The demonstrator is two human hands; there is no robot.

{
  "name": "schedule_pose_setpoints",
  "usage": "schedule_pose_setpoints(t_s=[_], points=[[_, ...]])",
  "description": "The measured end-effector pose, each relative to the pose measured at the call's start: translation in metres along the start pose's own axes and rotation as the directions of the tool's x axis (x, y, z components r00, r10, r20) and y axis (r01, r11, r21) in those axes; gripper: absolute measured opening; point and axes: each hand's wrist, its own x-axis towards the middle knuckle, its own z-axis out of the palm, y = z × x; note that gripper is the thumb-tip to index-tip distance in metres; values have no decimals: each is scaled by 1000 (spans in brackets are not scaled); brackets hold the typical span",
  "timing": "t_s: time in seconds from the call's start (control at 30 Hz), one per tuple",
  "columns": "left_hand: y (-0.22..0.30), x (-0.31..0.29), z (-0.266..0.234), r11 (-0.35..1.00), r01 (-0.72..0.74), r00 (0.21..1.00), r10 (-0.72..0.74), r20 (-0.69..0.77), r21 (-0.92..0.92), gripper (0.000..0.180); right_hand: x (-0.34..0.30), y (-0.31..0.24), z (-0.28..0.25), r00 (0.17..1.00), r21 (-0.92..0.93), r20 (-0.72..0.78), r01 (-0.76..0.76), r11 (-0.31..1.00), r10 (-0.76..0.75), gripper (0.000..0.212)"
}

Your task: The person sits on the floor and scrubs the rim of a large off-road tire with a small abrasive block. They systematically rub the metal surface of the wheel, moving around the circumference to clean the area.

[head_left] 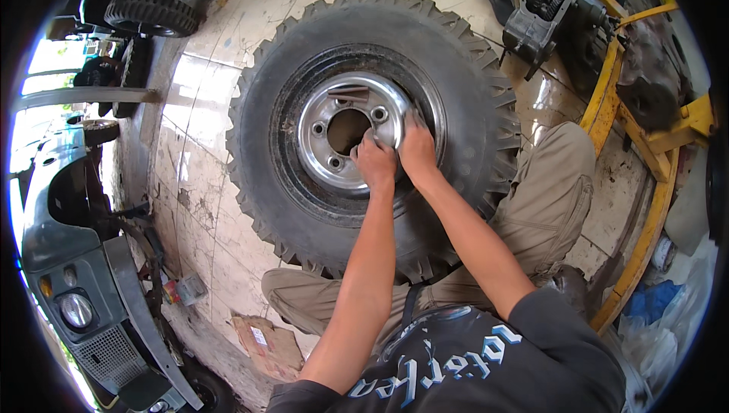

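A: Shirt closest, dark w/ pale lettering; tan trousers bent along tyre's near edge, R knee out by its R edge.
B: Tyre itself?
A: Flat on floor, chunky tread. Silver rim mid-tyre, round centre hole, bolt holes around it.
B: Hands?
A: L hand: fingers curled at hole's near R edge, can't tell if gripping anything. R hand: just beside it, fingers bent onto rim's R edge; can't tell if anything's under 'em.
B: Brown thing?
A: Strip, lying on rim btwn hole & far edge, apart from both hands.
B: Surroundings, quick?
A: Card on floor off tyre's near L edge. Gearbox, open side showing gears, past far R edge. Yellow stand past R edge. Grey-green car along floor's L edge.
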Motion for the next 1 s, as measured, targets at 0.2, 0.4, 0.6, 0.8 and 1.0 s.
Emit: schedule_pose_setpoints(t_s=[0.2,0.4,0.6,0.8,1.0], points=[[4,-4,0,999,-49,999,49,-5,8,34,7,13,-4,995,98,-30,95,991,-93,50],[3,-2,1,999,-29,999,29,14,21,35,17,23,1,996,38,30,80,996,-81,53],[2,-2,3,999,-20,1000,20,0,33,34,26,12,-9,986,-129,111,142,981,-128,37],[6,-1,-4,1000,-3,999,2,36,21,33,23,27,-4,976,-34,138,172,984,-166,48],[4,4,-7,1000,-17,1000,17,-24,15,32,34,15,-6,973,-25,212,95,995,-88,53]])
